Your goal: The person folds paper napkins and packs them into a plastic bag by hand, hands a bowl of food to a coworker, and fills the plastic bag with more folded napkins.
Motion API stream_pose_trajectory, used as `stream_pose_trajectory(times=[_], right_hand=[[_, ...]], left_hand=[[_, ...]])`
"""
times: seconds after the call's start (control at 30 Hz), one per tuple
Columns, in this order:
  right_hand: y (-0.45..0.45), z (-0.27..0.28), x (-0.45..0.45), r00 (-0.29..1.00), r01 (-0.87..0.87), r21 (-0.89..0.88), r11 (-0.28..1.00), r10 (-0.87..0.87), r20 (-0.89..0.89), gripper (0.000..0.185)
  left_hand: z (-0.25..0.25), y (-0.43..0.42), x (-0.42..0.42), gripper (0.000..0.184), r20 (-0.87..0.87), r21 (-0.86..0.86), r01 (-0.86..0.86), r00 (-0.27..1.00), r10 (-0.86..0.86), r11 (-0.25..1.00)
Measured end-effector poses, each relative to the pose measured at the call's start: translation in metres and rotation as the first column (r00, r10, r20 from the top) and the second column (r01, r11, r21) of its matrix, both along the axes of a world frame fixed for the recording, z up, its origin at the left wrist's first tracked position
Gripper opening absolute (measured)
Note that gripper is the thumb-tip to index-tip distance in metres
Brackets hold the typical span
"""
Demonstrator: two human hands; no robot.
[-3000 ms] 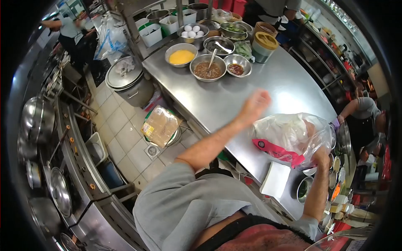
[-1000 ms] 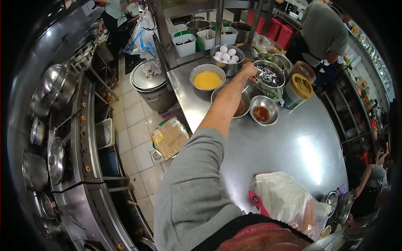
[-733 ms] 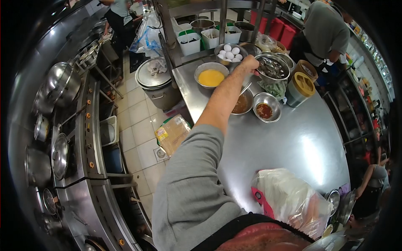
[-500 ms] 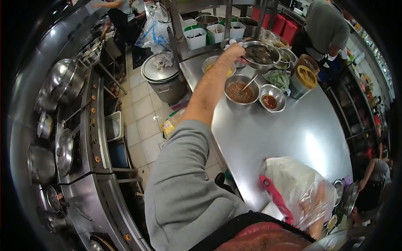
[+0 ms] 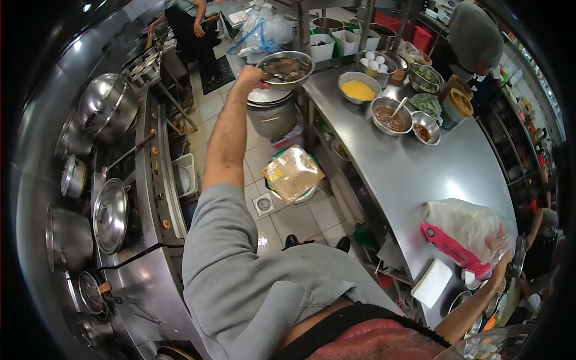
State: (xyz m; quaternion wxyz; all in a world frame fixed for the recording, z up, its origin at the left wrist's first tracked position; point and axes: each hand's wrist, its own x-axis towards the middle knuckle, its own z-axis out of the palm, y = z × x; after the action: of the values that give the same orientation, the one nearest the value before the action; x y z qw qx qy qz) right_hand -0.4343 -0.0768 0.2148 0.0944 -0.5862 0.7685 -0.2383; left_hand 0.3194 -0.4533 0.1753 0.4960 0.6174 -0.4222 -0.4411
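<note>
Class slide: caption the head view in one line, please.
Kitchen work: left hand gripping a metal bowl, right hand at a plastic bag on the steel table.

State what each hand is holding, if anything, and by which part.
The left hand holds the metal bowl by the left side of its rim. The right hand is at the plastic bag; whether it grips anything there cannot be told.

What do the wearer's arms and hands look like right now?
The left sleeve is loose, creased grey cloth ending near the elbow; the left forearm below is bare. No glove, watch or band shows on the left hand or wrist. The right forearm is bare too, its sleeve hidden; the right hand is too hazy for detail.
</note>
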Motion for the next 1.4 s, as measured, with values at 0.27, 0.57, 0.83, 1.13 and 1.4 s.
stream_pose_trajectory(times=[0.27, 0.57, 0.83, 1.13, 1.4], right_hand=[[0.023, -0.011, -0.002, 0.989, 0.143, -0.01, 0.99, -0.143, 0.038, 0.054], [0.038, -0.002, 0.021, 0.955, 0.24, -0.079, 0.968, -0.221, 0.198, 0.044], [0.049, 0.028, 0.067, 0.878, 0.355, -0.186, 0.916, -0.259, 0.403, 0.035], [0.102, -0.009, -0.012, 0.749, 0.663, -0.486, 0.57, -0.483, 0.454, 0.031], [0.116, -0.035, 0.028, 0.653, 0.731, -0.617, 0.291, -0.558, 0.511, 0.028]], left_hand=[[-0.025, 0.055, 0.169, 0.021, 0.089, 0.057, -0.178, 0.981, 0.172, 0.982], [-0.049, 0.086, 0.262, 0.02, 0.038, 0.051, -0.468, 0.884, 0.467, 0.882], [-0.069, 0.069, 0.294, 0.018, -0.04, 0.032, -0.663, 0.747, 0.664, 0.748], [-0.106, 0.021, 0.349, 0.028, -0.119, 0.103, -0.76, 0.631, 0.767, 0.642], [-0.11, -0.013, 0.39, 0.033, -0.09, 0.103, -0.718, 0.682, 0.725, 0.688]])
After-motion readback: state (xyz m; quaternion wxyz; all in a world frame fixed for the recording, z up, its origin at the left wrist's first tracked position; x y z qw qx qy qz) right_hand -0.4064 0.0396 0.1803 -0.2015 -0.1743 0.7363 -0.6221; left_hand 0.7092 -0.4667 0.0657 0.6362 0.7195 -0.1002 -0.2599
